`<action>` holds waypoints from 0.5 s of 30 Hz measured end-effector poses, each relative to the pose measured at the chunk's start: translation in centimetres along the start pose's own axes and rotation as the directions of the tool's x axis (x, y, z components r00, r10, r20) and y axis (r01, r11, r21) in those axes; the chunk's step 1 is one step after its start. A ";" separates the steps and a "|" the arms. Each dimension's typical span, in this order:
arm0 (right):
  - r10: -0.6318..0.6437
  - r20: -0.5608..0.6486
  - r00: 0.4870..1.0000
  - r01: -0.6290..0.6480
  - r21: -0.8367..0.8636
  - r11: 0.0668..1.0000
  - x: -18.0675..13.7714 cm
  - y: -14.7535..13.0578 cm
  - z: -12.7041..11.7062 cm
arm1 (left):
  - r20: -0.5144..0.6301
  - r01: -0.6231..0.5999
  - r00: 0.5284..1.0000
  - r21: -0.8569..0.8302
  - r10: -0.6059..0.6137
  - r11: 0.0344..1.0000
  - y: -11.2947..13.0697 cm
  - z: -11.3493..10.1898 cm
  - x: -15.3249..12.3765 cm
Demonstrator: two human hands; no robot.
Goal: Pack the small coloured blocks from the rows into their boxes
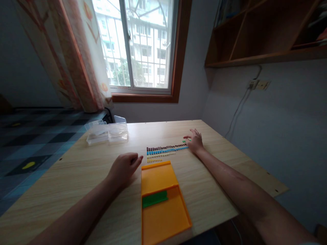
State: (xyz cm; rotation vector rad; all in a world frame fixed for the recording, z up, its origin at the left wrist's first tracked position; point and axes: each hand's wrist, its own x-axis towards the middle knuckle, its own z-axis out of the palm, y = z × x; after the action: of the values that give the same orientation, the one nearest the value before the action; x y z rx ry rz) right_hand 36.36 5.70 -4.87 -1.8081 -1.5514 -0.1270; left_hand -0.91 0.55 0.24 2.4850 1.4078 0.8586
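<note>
The right hand [195, 141] reaches to the far right of the rows, its fingers spread loosely and bent, by a few tiny green pieces [184, 141]; whether a fingertip touches one, I cannot tell. The left hand [124, 167] rests at the left, fingers curled inward in a loose fist, the thumb side turned toward the rows; its palm is hidden.

Between the hands lie small block-like pieces in neat lines: a dark reddish-brown row [166, 147], a blue row [155, 152], a shorter pale row [158, 156] and the shortest, a yellow row [154, 160], nearest.

Nearer is a smooth orange plastic tray [168, 217] with raised rims, a ridged green strip [154, 199] lying in it. Clear, hard-edged plastic boxes [118, 133] stand far left on the pale, wood-grained table [219, 200].
</note>
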 end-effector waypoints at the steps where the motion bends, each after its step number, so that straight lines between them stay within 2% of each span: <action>1: -0.001 0.008 1.000 0.001 -0.002 1.000 0.1 0.0 0.0 | 0.004 0.002 1.000 -0.001 -0.002 1.000 0.0 0.0 0.0; 10: -0.051 0.112 0.992 0.050 0.007 0.999 -0.2 -0.4 0.0 | 0.029 0.007 1.000 -0.005 -0.007 1.000 -0.2 0.2 0.1; 15: -0.029 0.117 0.993 0.029 0.003 1.000 0.1 -0.1 0.3 | 0.046 0.015 0.999 0.003 -0.015 1.000 -0.4 0.3 0.1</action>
State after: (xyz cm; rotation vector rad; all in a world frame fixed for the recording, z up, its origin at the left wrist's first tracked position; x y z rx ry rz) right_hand 36.16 5.90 -4.98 -1.8212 -1.6588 -0.0342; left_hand -0.98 0.89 -0.09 2.4764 1.4117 0.7920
